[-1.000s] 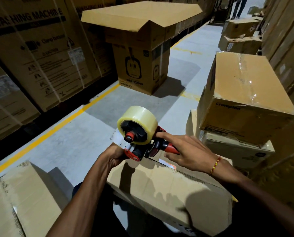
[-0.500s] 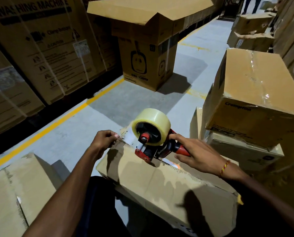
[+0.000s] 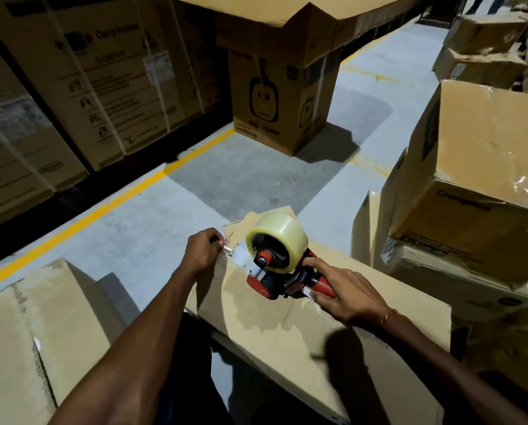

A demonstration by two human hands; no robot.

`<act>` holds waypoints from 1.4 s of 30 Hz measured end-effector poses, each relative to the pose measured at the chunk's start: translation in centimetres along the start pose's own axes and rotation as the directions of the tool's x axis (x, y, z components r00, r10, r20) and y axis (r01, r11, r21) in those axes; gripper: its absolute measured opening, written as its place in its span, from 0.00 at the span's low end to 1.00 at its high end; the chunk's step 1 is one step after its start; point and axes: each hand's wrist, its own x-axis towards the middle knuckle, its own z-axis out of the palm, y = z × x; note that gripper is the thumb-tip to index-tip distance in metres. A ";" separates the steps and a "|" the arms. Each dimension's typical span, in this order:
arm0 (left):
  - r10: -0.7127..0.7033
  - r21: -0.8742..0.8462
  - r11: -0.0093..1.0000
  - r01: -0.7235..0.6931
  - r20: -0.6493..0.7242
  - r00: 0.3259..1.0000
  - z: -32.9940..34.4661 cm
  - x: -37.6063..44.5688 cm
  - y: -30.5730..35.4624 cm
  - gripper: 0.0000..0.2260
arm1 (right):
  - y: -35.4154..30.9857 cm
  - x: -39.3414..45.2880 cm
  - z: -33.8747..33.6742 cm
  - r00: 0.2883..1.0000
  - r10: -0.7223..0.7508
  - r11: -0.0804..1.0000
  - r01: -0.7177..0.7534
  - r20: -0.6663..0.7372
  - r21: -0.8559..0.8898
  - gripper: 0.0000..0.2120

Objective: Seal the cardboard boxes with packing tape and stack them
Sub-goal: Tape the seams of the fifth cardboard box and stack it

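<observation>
Low in the middle of the frame, the left hand (image 3: 202, 251) apparently pinched the tape end against the box (image 3: 287, 326) to anchor it, while the right hand (image 3: 347, 297) gripped the tape dispenser (image 3: 276, 259), ready to pull along the seam.

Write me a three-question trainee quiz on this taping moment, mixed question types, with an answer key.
1. True or false: the right hand grips the red handle of the tape dispenser.
2. Multiple choice: what does the left hand do? A) rests flat on the floor; B) pinches the free end of the tape at the far corner of the box; C) lifts a box.
3. Short answer: what does the dispenser sit on?

Key: 1 true. 2 B. 3 the top of the cardboard box in front of the person.
</observation>
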 end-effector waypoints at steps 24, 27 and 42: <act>0.133 -0.070 0.986 -0.151 -0.213 0.968 1.0 -0.1 -1.1 0.07 | 0.0 -0.1 0.9 0.999 0.028 0.998 -0.025 -0.039 0.064 0.27; 0.102 -0.092 0.988 -0.121 -0.189 0.977 1.1 0.2 -1.4 0.07 | 0.0 0.3 0.7 0.999 0.036 0.999 -0.034 -0.034 0.042 0.26; 0.096 0.052 0.995 -0.089 -0.156 0.983 2.7 0.5 -2.2 0.09 | 0.5 1.1 2.4 1.000 -0.008 0.999 0.008 0.004 0.049 0.27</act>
